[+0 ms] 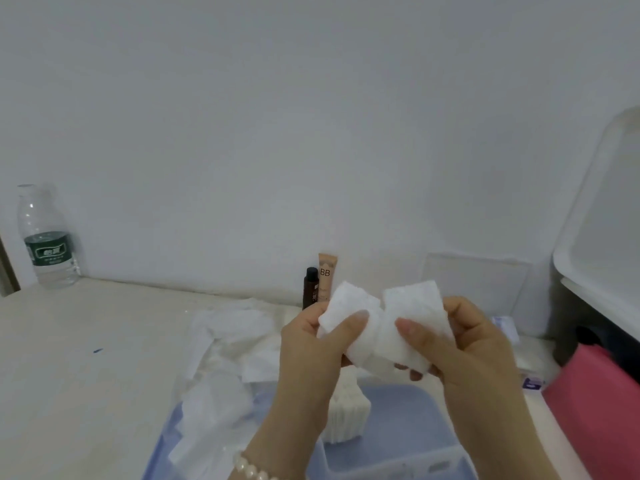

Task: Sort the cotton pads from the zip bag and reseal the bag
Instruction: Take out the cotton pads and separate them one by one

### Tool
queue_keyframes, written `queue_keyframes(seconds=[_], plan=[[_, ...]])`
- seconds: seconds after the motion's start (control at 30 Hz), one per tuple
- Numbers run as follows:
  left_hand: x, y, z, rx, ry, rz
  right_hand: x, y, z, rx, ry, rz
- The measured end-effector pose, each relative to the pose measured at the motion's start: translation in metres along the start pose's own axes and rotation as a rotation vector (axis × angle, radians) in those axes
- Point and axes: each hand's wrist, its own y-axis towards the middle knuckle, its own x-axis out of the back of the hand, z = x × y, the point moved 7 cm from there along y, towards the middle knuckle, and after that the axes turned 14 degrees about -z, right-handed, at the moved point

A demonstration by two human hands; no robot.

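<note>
- The left hand (pixel 311 344) is pinching one white cotton pad (pixel 349 315), thumb lying across its near face and fingers curled behind it.
- The right hand (pixel 467 344) is pinching a second cotton pad (pixel 414 306) the same way, thumb in front and fingertips showing under its lower edge.
- The two pads are being held raised between the hands, touching or overlapping along their inner edges; whether they are fully parted I cannot tell. Each pad's long axis is running roughly upright, tilting outward at the top.
- Directly below the hands, a neat stack of cotton pads (pixel 348 414) is standing inside a pale blue plastic tray (pixel 408 420); it is lying slightly nearer the left hand, so I judge a short downward drop would add a pad to it.
- Left of and below the left hand, the clear zip bag (pixel 214 403) is lying crumpled and seemingly open, half over the tray's edge and half on the desk (pixel 86 358), loose pads showing inside.
- Behind the hands, a BB cream tube (pixel 327 271) and a dark small bottle (pixel 310 285) are standing against the wall.
- Well to the far left, a water bottle (pixel 46 237) is standing.
</note>
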Motion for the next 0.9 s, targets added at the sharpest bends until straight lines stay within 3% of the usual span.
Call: queue_keyframes(seconds=[0.1,0.27,0.5,0.6,0.9], plan=[[-0.004,0.002,0.001,-0.010,-0.001,0.004,0.000,0.003,0.010,0.047,-0.030,-0.020],[-0.021,-0.006,0.008,0.179,-0.214,0.132,-0.015,0.000,-0.015,-0.096,0.083,0.004],[-0.024,-0.006,0.007,0.234,-0.356,0.154,-0.013,0.000,-0.017,-0.158,0.295,-0.092],[-0.024,-0.006,0.006,0.242,-0.346,0.184,-0.023,-0.006,-0.023,-0.151,0.222,-0.058],[-0.031,-0.011,0.011,0.375,-0.415,0.258,-0.025,-0.012,-0.030,-0.070,0.041,-0.166]])
